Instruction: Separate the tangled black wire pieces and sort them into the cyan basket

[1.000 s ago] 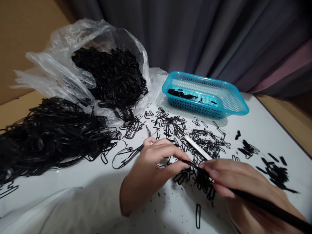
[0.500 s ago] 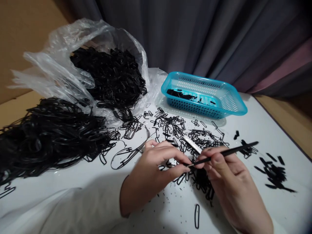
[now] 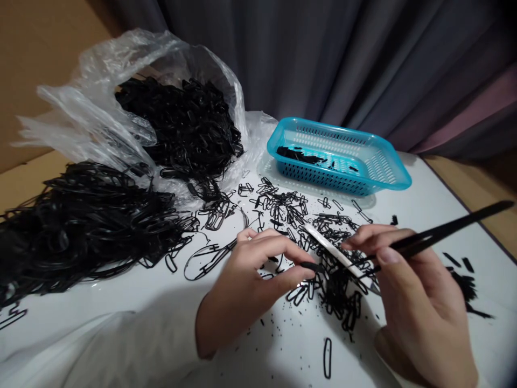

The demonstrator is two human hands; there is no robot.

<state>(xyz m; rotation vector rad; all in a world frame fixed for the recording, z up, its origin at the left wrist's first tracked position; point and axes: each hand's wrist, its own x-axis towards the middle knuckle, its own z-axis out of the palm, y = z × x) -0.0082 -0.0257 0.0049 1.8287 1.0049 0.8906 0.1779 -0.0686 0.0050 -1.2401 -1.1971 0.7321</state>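
Observation:
My left hand [image 3: 254,283] is closed in a pinch on a small flat black strip [image 3: 311,266], which sticks out past the fingertips. Black tweezers [image 3: 456,227] are held in my right hand [image 3: 424,307], between thumb and fingers. Their tips point left and down and stand apart from the strip. Below the two hands lies a heap of black loop-shaped offcuts [image 3: 337,302]. A slim white-handled tool [image 3: 329,242] rests across the heap, its far end close to my right hand.
A blue perforated basket [image 3: 388,180] with some black strips stands at the back right. On the left are a clear plastic bag [image 3: 100,59] full of black pieces and a large tangled black pile [image 3: 89,221]. More black strips [image 3: 464,285] lie right of my right hand.
My right hand has moved right and drawn the tweezers away from my left fingertips; their arms now show spread. The black strip in my left hand has come into clearer view.

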